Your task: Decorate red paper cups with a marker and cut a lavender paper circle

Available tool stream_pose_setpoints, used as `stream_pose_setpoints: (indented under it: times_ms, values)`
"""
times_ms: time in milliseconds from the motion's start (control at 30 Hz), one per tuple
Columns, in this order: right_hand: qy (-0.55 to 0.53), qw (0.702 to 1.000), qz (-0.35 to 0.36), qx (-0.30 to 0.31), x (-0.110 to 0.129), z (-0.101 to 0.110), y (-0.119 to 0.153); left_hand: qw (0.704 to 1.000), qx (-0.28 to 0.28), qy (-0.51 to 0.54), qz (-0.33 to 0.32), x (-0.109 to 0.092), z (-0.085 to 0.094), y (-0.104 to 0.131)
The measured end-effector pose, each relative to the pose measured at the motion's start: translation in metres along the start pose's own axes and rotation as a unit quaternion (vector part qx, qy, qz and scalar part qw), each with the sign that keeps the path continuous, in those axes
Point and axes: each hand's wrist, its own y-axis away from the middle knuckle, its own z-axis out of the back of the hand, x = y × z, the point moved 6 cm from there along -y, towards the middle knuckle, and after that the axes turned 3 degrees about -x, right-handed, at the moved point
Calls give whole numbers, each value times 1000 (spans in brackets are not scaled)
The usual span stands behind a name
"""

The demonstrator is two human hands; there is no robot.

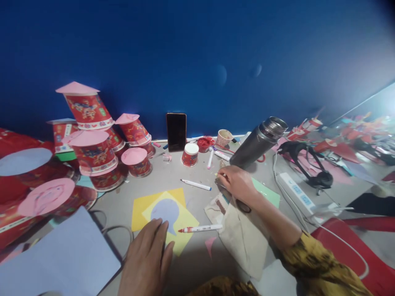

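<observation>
My left hand lies flat, fingers stretched out, at the lower edge of a blue speech-bubble-shaped paper. That cutout rests on a pale yellow sheet, itself over a deeper yellow sheet. Farther right, my right hand has its fingers bent together close to the table, beyond a cream cloth pouch. What its fingertips grip, if anything, is hidden. A dark loop, perhaps a scissors handle, shows under the wrist. Between the hands lie an uncapped red marker and a blue-tipped marker.
Red paper cups with pink paper tops are stacked at left, near a large blue sheet. A phone leans on the blue wall. A grey thermos tilts behind my right hand. A power strip and cables are at right.
</observation>
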Motion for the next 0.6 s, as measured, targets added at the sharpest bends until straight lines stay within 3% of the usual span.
stream_pose_setpoints:
  times_ms: [233, 433, 600]
  values:
    - [66, 997, 32, 39, 6, -11, -43, 1000, -11, -3, 2, 4, -3, 1]
    - [20, 991, 93, 99, 40, -21, -25, 1000, 5, 6, 10, 5, -3, 4]
    - [19, 987, 92, 130, 52, -37, -16, 999, 12, 28, 41, 3, 0, 3]
